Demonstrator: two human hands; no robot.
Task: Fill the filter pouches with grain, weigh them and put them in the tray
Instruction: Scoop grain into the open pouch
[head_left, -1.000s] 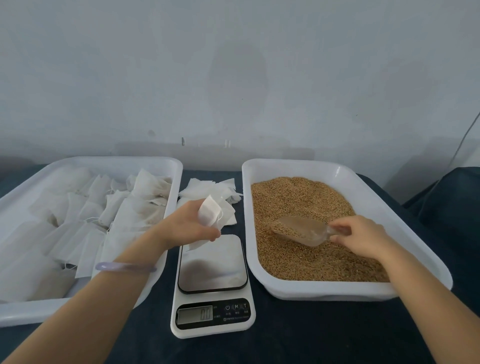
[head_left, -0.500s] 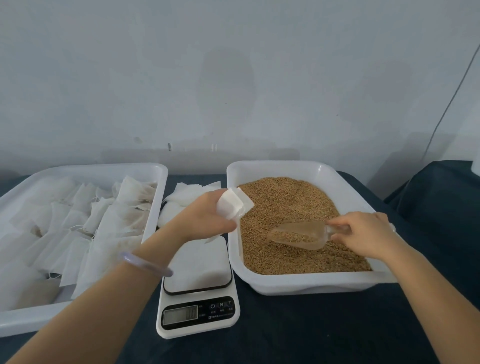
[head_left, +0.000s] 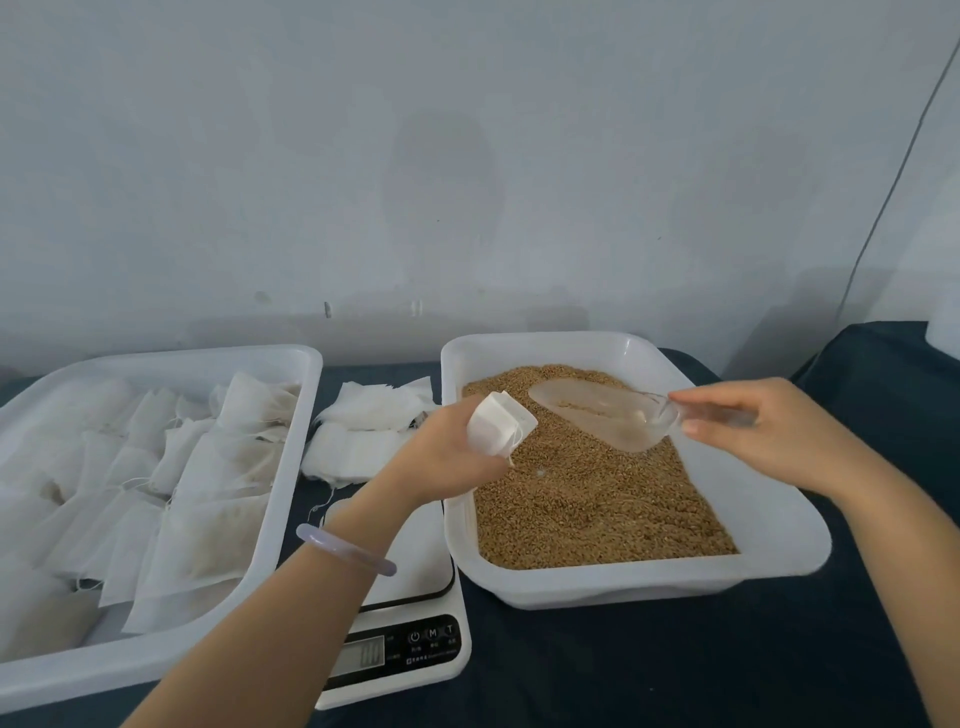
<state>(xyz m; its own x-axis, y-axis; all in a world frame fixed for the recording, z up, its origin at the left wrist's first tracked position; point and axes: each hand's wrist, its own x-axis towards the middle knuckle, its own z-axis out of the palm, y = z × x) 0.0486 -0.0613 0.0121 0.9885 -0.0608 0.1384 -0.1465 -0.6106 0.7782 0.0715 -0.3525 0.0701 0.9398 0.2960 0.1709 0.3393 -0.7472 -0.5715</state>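
Note:
My left hand (head_left: 447, 457) grips a small white filter pouch (head_left: 500, 422) over the left edge of the grain tray (head_left: 779, 535). My right hand (head_left: 769, 431) holds the handle of a clear plastic scoop (head_left: 608, 415), raised above the brown grain (head_left: 597, 499) with a little grain in it and its mouth pointing toward the pouch. A white digital scale (head_left: 415, 644) sits between the two trays, partly hidden by my left forearm. The white tray on the left (head_left: 291, 467) holds several filled pouches (head_left: 208, 499).
A pile of empty white pouches (head_left: 369, 426) lies on the dark cloth behind the scale. A pale wall stands close behind the trays. A cable (head_left: 883, 197) runs down the wall at the right.
My left hand carried the pouch from above the scale to the right, over the grain tray's edge. My right hand lifted the scoop out of the grain toward the pouch.

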